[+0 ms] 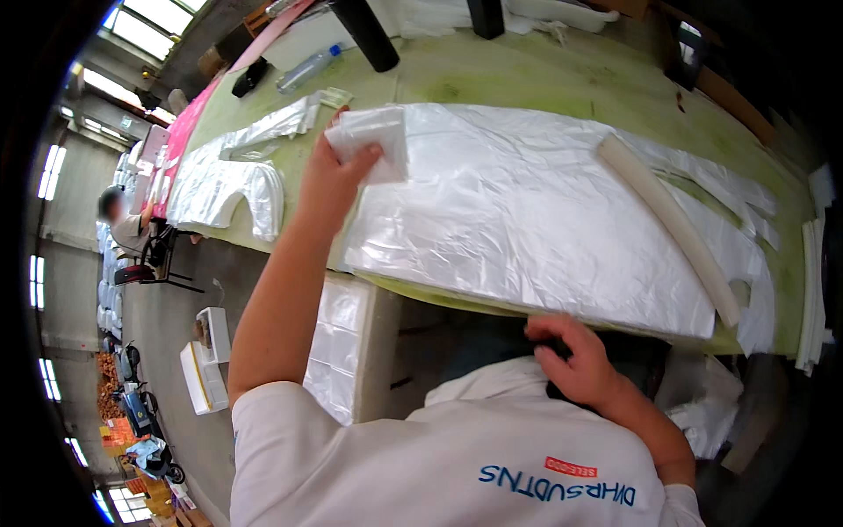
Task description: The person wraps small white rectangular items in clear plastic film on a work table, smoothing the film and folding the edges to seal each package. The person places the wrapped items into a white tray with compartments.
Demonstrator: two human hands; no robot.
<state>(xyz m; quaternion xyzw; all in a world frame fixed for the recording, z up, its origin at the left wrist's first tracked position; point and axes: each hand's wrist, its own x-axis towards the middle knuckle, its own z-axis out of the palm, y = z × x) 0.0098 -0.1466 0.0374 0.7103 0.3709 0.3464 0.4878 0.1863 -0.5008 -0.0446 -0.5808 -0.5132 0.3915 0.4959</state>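
My left hand [338, 171] is closed on a small folded packet of thin whitish plastic film [386, 145], thumb on top. It is raised over the left end of a large flat stack of shiny white plastic bags [492, 202] on the table. My right hand [575, 356] is at the table's near edge, close to my body; fingers and thumb curve apart with nothing visible between them. A long beige strip [672, 228] lies slantwise across the stack's right part. Cut handle shapes show at the stack's right end. More plastic bags [224, 193] with a curved cut-out lie left of my left hand.
On the green table [448, 75] stand black posts [364, 35] at the far side, near a plastic bottle [307, 70] and a dark object [250, 77]. Below the edge is a film-wrapped block [338, 338]. A person [132, 228] sits far left. White strips [812, 290] are at right.
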